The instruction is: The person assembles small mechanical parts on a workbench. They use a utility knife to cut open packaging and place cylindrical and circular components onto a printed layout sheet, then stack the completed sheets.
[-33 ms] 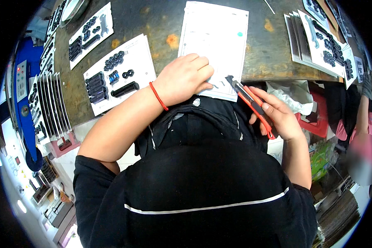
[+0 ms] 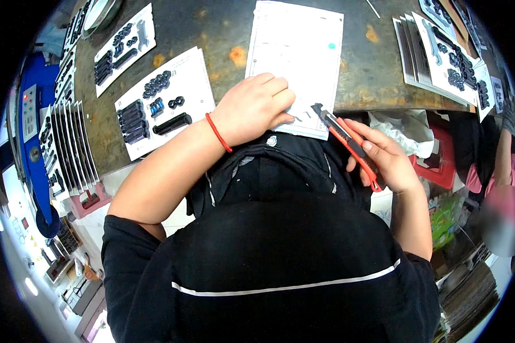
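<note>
A white printed board (image 2: 296,51) with a small green dot lies at the table's near edge, in front of my body. My left hand (image 2: 258,106), a red cord round its wrist, rests on the board's near left part. Its fingers are curled in, and what they hold, if anything, is hidden. Small grey marks or pieces show on the board beside its thumb. My right hand (image 2: 386,157) grips a red and black utility knife (image 2: 352,143). The knife points up and left over the board's near right corner, with a small dark piece at its tip.
To the left lie white cards with black parts (image 2: 165,103) and another such card (image 2: 126,48). Upright cards (image 2: 71,146) stand at the far left, and a card stack (image 2: 435,63) at the right. A red stool (image 2: 440,166) and a co-worker's arm (image 2: 502,154) are further right.
</note>
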Demonstrator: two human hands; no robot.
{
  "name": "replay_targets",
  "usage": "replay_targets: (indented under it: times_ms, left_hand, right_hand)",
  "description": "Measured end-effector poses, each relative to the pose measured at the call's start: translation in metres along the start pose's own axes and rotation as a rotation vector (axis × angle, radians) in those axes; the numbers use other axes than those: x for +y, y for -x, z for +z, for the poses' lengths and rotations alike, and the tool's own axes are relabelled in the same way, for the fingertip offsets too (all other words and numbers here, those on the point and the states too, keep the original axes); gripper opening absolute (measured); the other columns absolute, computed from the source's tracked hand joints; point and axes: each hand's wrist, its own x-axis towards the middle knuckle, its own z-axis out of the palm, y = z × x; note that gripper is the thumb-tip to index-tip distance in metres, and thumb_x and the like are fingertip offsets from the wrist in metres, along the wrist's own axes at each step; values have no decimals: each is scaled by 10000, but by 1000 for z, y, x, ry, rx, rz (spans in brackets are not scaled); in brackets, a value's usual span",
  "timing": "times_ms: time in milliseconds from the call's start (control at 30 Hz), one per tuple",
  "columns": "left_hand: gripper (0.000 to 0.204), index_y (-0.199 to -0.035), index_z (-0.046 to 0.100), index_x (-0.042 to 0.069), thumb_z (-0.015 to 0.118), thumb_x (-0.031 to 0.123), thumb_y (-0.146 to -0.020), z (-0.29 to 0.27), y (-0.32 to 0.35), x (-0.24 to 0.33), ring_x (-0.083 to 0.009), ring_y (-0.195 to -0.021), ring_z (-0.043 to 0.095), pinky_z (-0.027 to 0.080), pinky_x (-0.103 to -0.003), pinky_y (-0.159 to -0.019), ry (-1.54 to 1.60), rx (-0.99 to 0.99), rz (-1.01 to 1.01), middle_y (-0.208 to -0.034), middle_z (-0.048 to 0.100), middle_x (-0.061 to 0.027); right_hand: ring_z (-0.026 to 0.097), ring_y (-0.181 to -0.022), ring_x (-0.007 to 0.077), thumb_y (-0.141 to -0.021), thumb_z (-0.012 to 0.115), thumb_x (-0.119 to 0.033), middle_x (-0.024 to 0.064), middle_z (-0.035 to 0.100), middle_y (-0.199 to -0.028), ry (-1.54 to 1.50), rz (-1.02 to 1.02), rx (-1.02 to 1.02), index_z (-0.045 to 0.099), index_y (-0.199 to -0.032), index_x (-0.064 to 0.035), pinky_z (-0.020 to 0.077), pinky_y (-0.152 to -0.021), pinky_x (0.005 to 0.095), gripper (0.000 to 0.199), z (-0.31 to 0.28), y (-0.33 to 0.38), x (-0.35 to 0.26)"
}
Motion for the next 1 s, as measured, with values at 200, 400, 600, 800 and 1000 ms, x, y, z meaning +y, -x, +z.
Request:
replay_targets:
  times_ms: [200, 400, 600, 800, 1000]
  left_hand:
    - [326, -975, 571, 66, 733, 285, -795, -1, 2, 5, -285, -896, 557, 471, -377, -816, -29, 2, -50, -937, 555, -93]
    - [328, -975, 578, 64, 736, 282, -787, -1, 5, 7, -285, -884, 556, 469, -380, -811, -45, 17, -46, -924, 550, -96]
    - [302, -949, 573, 63, 732, 269, -795, -1, 4, 8, -285, -860, 559, 471, -383, -797, -78, 21, -35, -902, 548, -97]
    - [284, -910, 565, 49, 716, 272, -821, 3, -1, 8, -300, -831, 569, 486, -390, -771, -113, 31, -42, -875, 556, -110]
    - [282, -896, 573, 35, 704, 278, -840, 1, -5, 9, -311, -830, 576, 491, -398, -767, -105, 11, -37, -862, 559, -125]
  right_hand:
    - [564, -532, 121, -1061, 409, -187, 58, 611, -732, -107, 5, 41, 408, -1515, -136, 474, -519, 235, 457, 16, 5, 20]
    - [565, -600, 108, -1068, 391, -157, 57, 627, -804, -135, -92, 84, 395, -1522, -128, 480, -581, 230, 455, 39, 15, 47]
    - [571, -713, 93, -1057, 427, -132, 36, 626, -954, -5, -138, 80, 422, -1506, -103, 489, -667, 235, 450, 46, 29, 56]
    - [544, -591, 98, -1059, 418, -161, 69, 625, -849, -171, -155, 127, 373, -1527, -115, 461, -562, 219, 473, 46, 29, 56]
    - [557, -582, 107, -1065, 381, -172, 83, 628, -830, -251, -151, 96, 340, -1540, -117, 467, -548, 227, 480, 47, 13, 50]
